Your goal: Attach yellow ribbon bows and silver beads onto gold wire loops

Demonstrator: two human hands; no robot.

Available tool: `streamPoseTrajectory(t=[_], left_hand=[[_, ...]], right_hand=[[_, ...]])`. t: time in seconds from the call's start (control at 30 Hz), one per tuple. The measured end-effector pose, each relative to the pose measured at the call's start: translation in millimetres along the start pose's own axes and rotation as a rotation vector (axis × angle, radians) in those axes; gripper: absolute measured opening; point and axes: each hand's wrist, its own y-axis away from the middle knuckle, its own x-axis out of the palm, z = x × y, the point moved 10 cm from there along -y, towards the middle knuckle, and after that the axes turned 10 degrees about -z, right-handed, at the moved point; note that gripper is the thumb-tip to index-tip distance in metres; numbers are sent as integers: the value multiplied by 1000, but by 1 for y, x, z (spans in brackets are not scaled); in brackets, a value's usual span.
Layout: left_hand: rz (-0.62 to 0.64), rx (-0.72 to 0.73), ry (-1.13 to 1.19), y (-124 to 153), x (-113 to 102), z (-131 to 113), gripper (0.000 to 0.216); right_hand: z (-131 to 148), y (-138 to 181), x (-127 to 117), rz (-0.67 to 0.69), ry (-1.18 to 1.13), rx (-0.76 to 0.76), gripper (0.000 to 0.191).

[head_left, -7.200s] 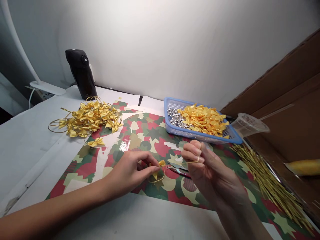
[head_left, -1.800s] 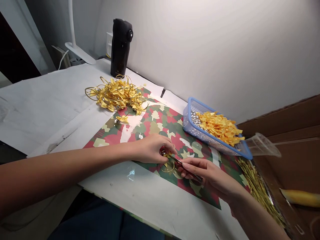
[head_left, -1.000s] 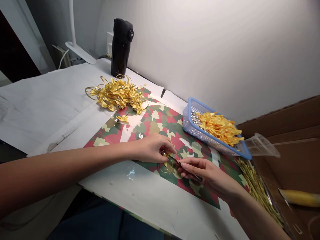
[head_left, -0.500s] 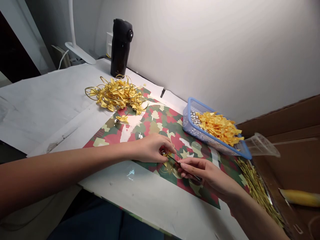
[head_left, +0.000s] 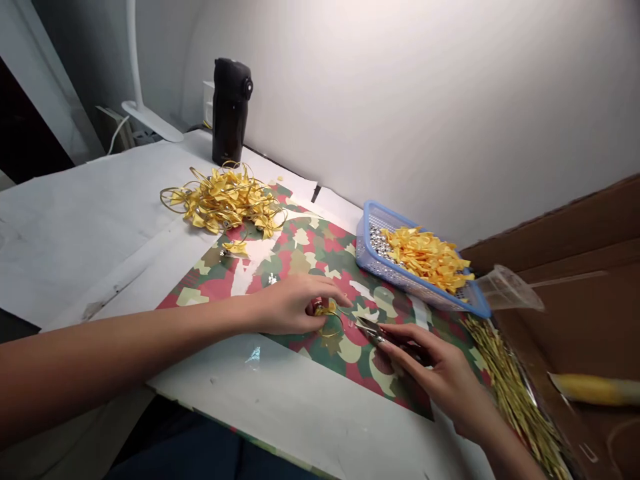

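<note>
My left hand (head_left: 293, 305) is closed around a yellow ribbon bow (head_left: 327, 309), and a gold cord loop (head_left: 334, 330) curls out below it. Something silvery shows in part between those fingers. A pair of small snips (head_left: 371, 327) is gripped in my right hand (head_left: 425, 353), its two blades slightly apart and pointing toward the bow, not touching it. Both hands are over a red, green and cream patterned sheet (head_left: 345, 347). Farther left, a heap of yellow bows on gold cords (head_left: 225, 200) lies near a single bow (head_left: 235, 249).
A blue basket (head_left: 367, 250) holds loose yellow bows (head_left: 425, 257) and silver bells (head_left: 380, 243). Gold cords (head_left: 515, 387) lie along the right side, near a clear plastic cup (head_left: 515, 290) and a yellow handle (head_left: 595, 389). A black bottle (head_left: 230, 117) and lamp base (head_left: 153, 121) stand behind.
The snips have drawn back right from the bow, and their blades now show apart. My left fingers have loosened a little around the bow. The whole view has shifted slightly.
</note>
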Motion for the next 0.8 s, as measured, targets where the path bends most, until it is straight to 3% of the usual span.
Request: streamPoseTrajectory(t=[0.17, 0.33, 0.47, 0.53, 0.67, 0.73, 0.8], left_hand=[[-29, 76, -90, -1, -4, -11, 30], [-58, 106, -83, -2, -11, -26, 31], [-206, 166, -117, -1, -26, -34, 40], [-309, 117, -185, 0, -36, -27, 41], [-463, -81, -346, 0, -55, -5, 44], [-456, -152, -400, -1, -58, 1, 35], [-362, -226, -427, -4, -53, 8, 17]], right_hand=[[15, -1, -2, -76, 176, -325, 27], [40, -7, 2, -90, 149, -387, 19], [74, -12, 16, -85, 8, -463, 30], [88, -15, 26, -84, -45, -515, 31], [94, -20, 28, -272, -97, -522, 17], [91, -20, 30, -290, -92, -507, 2], [90, -18, 36, -245, -73, -500, 14]])
